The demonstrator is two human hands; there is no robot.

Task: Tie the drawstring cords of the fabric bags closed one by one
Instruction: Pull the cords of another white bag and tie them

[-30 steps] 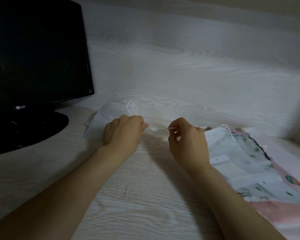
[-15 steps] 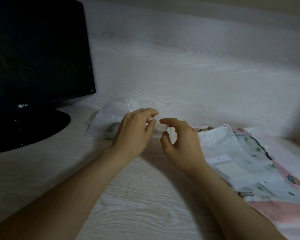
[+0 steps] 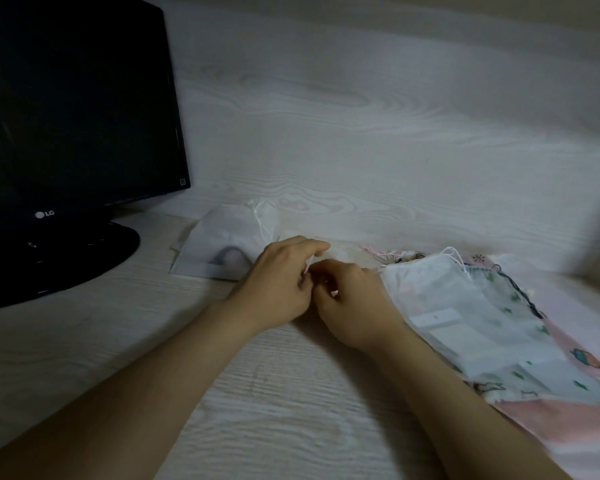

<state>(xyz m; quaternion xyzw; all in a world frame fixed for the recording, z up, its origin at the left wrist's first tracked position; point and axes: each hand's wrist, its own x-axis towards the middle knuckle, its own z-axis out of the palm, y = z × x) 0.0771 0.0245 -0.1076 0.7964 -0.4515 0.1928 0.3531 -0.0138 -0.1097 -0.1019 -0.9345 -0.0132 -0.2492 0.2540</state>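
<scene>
Centrally, left hand point(image 3: 278, 282), right hand point(image 3: 355, 304) grips touch, pinching cord point(image 3: 307, 269); between monitor base point(image 3: 84, 258) leftward, bag pile point(image 3: 482, 306) rightward.

the desk point(image 3: 291, 393) is showing a pale, matt wood grain with fine ridges, and the back panel point(image 3: 361, 133) is carrying the same finish. the monitor point(image 3: 77, 98) is gleaming faintly in black plastic, its round stand point(image 3: 84, 258) looking glossier. the gathered bag point(image 3: 222, 237) and the flat bag point(image 3: 447, 299) are looking like thin, sheer white cloth. the drawstring cord point(image 3: 308, 268) is appearing, perhaps, as smooth white string, being blurred. the printed cloth point(image 3: 568, 323) is lying soft and matt, fraying at its edge.
</scene>
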